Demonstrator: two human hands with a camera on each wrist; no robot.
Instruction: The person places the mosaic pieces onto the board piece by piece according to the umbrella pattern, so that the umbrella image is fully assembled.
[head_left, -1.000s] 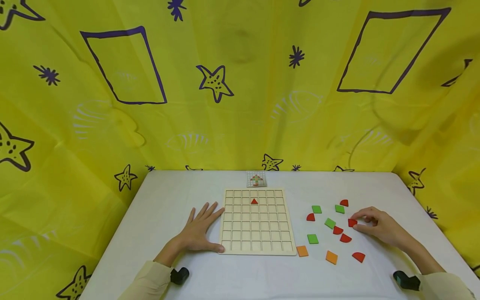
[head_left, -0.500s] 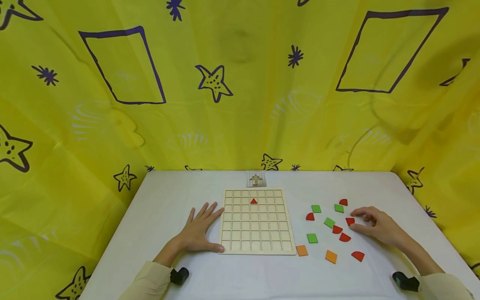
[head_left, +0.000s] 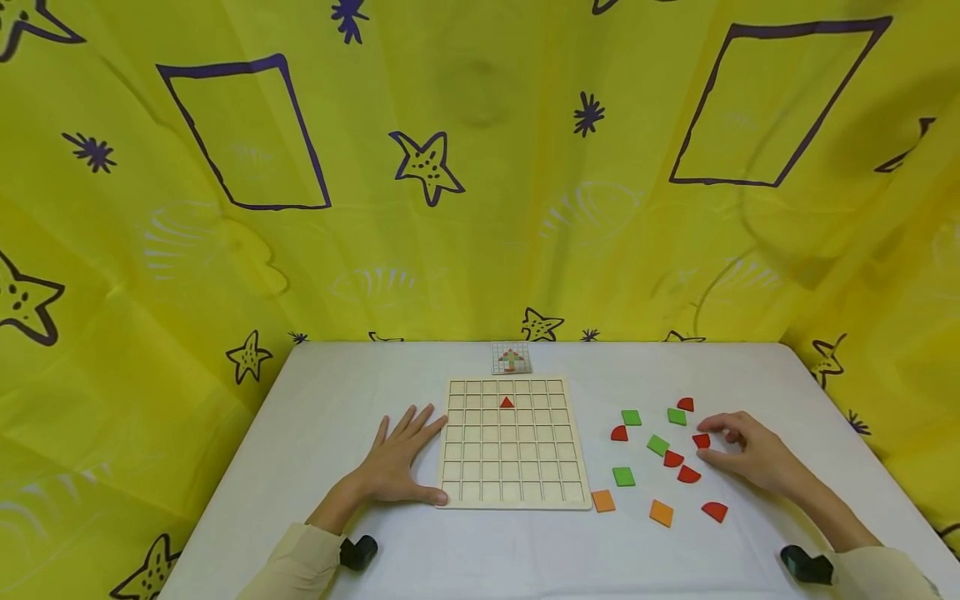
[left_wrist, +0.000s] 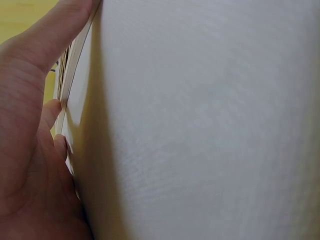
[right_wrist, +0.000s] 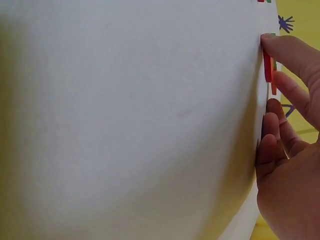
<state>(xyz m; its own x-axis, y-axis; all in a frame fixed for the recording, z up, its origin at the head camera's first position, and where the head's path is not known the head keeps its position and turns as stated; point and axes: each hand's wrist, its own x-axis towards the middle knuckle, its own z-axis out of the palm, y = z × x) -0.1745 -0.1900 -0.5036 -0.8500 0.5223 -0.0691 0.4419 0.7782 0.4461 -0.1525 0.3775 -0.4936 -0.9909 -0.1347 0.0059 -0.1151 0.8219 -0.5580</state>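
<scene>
In the head view my left hand [head_left: 397, 462] lies spread on the table, its thumb and a fingertip touching the left edge of a pale wooden grid board [head_left: 510, 433]. A red triangle [head_left: 507, 402] sits in one cell of the board's second row. To the right, my right hand [head_left: 750, 450] has thumb and index finger about a red quarter-circle tile [head_left: 701, 441]; in the right wrist view that tile [right_wrist: 267, 65] spans between the two fingertips. Around it lie more red quarter-circle tiles [head_left: 690, 474], several green square tiles [head_left: 658, 445] and two orange square tiles [head_left: 662, 512].
Behind the board lies a small pattern card [head_left: 512, 358] with a green and red figure on a grid. A yellow patterned curtain [head_left: 480, 208] surrounds the white table [head_left: 337, 375] at the back and sides. Dark wrist cameras [head_left: 807, 565] are worn on both arms.
The red quarter-circle tile has turned between my right thumb and index finger and shifted slightly left. My right hand has shifted slightly left too. The left hand stays in place.
</scene>
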